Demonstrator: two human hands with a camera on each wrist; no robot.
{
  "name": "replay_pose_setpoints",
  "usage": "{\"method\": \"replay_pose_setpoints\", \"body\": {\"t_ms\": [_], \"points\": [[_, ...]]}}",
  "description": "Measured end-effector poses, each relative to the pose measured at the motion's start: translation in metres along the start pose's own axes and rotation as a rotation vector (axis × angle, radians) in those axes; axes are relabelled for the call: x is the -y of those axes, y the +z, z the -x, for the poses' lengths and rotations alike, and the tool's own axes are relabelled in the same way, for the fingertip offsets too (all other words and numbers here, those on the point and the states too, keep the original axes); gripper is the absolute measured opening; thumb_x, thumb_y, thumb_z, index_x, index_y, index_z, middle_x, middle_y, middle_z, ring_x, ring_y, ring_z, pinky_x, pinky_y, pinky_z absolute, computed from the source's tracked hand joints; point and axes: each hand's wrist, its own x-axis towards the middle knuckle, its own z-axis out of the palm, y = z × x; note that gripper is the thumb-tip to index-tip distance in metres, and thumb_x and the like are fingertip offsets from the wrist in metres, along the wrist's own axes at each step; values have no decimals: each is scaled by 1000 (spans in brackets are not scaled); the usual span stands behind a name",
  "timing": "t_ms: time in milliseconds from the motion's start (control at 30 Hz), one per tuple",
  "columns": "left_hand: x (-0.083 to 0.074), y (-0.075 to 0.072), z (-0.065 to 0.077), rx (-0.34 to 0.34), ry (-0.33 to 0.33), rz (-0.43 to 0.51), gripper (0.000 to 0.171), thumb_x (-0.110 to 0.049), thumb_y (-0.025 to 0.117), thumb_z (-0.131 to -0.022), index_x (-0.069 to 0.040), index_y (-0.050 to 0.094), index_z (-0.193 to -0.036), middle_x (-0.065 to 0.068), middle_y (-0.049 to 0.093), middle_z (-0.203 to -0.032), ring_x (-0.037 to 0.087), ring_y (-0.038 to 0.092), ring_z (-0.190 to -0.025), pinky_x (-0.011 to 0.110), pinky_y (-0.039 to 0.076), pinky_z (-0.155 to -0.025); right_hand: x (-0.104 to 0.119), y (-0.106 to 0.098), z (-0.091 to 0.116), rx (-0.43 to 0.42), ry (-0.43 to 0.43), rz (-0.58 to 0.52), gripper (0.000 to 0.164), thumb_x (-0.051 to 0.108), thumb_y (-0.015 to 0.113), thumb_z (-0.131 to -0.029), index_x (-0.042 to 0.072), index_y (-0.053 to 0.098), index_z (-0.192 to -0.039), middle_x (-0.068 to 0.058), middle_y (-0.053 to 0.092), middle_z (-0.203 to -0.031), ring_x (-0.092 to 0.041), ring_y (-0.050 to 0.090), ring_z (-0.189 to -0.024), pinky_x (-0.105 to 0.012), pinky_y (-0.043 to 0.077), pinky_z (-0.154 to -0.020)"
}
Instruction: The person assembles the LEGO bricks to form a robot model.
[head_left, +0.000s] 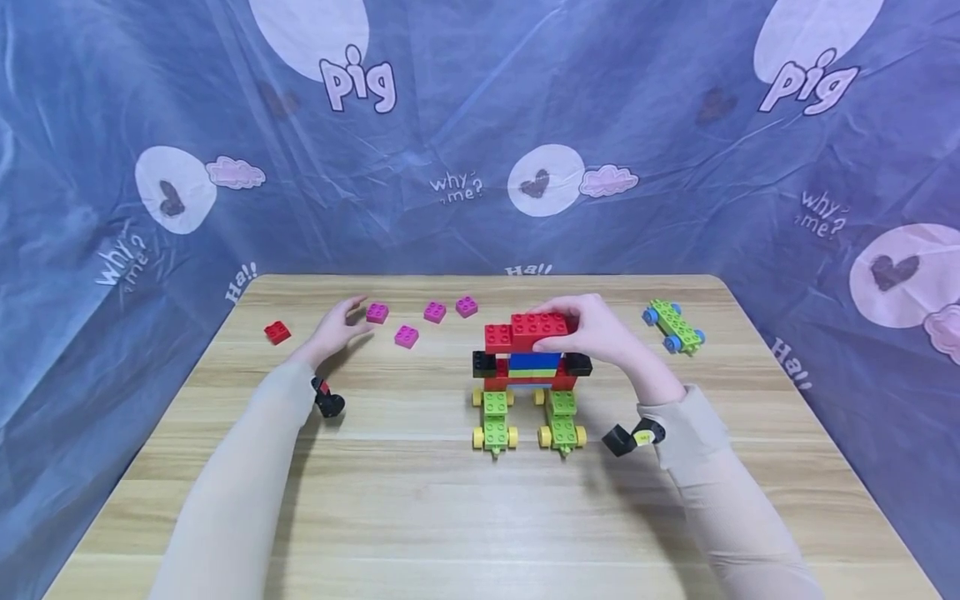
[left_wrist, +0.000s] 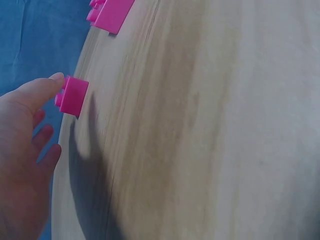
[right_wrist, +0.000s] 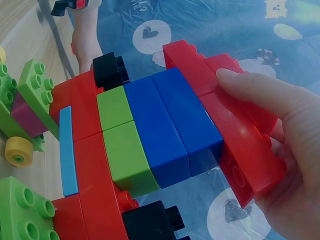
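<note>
A toy figure built of blocks stands on the table: blue bricks (head_left: 534, 363) in the middle, black bricks (right_wrist: 150, 222) at both sides, and two green wheeled bases (head_left: 495, 425) below. My right hand (head_left: 596, 329) grips the red bricks (head_left: 536, 327) on top, thumb on the near face; its other fingers are largely hidden behind them. At the left, my left hand (head_left: 335, 331) reaches with loosely spread fingers toward a pink brick (head_left: 377, 312). In the left wrist view the thumb lies against or very near this pink brick (left_wrist: 75, 96); contact is uncertain.
More pink bricks (head_left: 434, 312) lie near the table's back edge, one (head_left: 407, 337) closer. A red brick (head_left: 277, 332) sits far left. At the back right is a green wheeled base (head_left: 675, 325) with blue wheels. Blue printed cloth (head_left: 480, 108) surrounds the wooden table (head_left: 450, 517).
</note>
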Motion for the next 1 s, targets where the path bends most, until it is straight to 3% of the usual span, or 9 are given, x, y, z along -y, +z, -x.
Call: {"method": "replay_pose_setpoints", "body": {"t_ms": [267,467,600,767,1000], "points": [[-4,4,-6,52,44,-92,65,-12,59,-95,4,26,-149,32,28,-149,47,31,-136,55,22,-115,0,1,0,14,23,-6,45,18,81,-77,3,67,-117,-13,72,-105,-15,66,-80,-25,55,-70],[0,7,-7,78,73,-185,60,-12,57,-97,3,30,-148,28,24,-153,47,22,-140,56,18,-116,1,2,-1,29,33,-26,44,14,79,-79,2,66,-118,-15,72,-106,-15,67,-80,-25,56,-71],[1,8,-6,46,106,-197,56,-10,59,-95,4,37,-144,27,29,-151,46,26,-139,55,20,-115,1,2,-1,28,33,-34,44,14,79,-79,1,66,-118,-15,72,-106,-15,68,-80,-25,56,-71],[-1,9,-6,-30,142,-204,50,-7,66,-90,4,50,-136,28,48,-138,44,46,-126,52,36,-108,0,2,-1,21,40,-36,44,13,80,-78,2,66,-118,-15,71,-107,-17,67,-81,-26,56,-71],[-4,11,-5,-68,68,-185,46,-8,71,-86,2,58,-128,27,58,-127,40,56,-114,50,45,-98,0,0,-1,20,52,-31,44,13,79,-78,1,66,-119,-16,71,-107,-17,67,-82,-25,55,-72]]}}
